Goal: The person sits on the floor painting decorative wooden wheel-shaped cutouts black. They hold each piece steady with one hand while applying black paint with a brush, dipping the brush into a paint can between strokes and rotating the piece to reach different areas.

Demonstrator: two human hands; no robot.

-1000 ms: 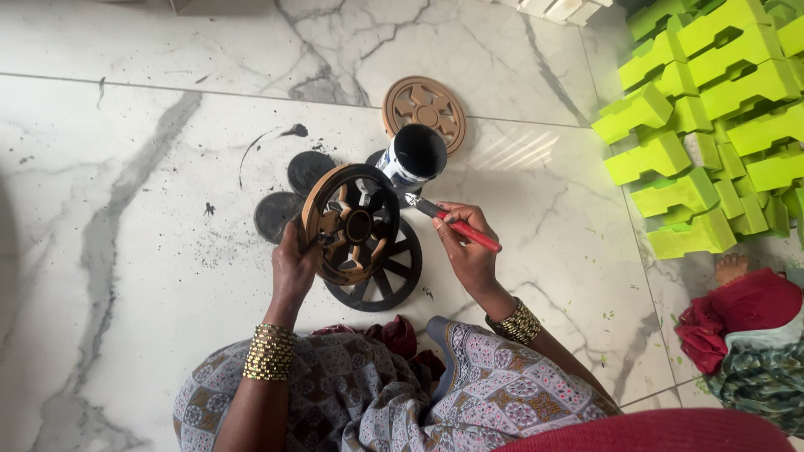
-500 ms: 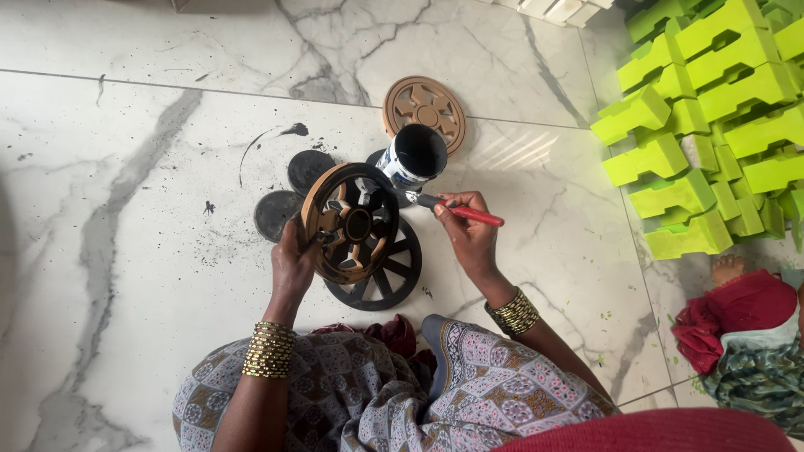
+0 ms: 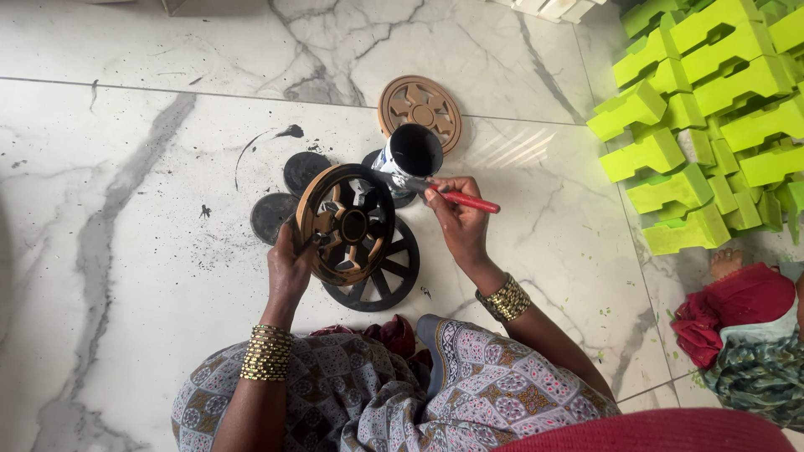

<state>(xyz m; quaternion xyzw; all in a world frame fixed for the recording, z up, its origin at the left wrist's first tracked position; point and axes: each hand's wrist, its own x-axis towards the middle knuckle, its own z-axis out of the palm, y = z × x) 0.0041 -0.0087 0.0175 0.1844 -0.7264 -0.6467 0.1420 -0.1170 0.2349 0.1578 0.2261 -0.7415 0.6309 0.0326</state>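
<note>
Showing brown spokes, the half-blackened wheel [image 3: 345, 224] tilts in the left hand [image 3: 289, 266].

Bright green blocks [image 3: 712, 125] are heaped at the right on the white marble floor [image 3: 126, 209], near red cloth [image 3: 737, 305].

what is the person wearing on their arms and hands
Both forearms are bare, with no sleeves or gloves in view. The left hand has a wide stack of gold-coloured bangles at the wrist. The right hand has a narrower band of gold beaded bangles at its wrist. No rings can be made out.
</note>
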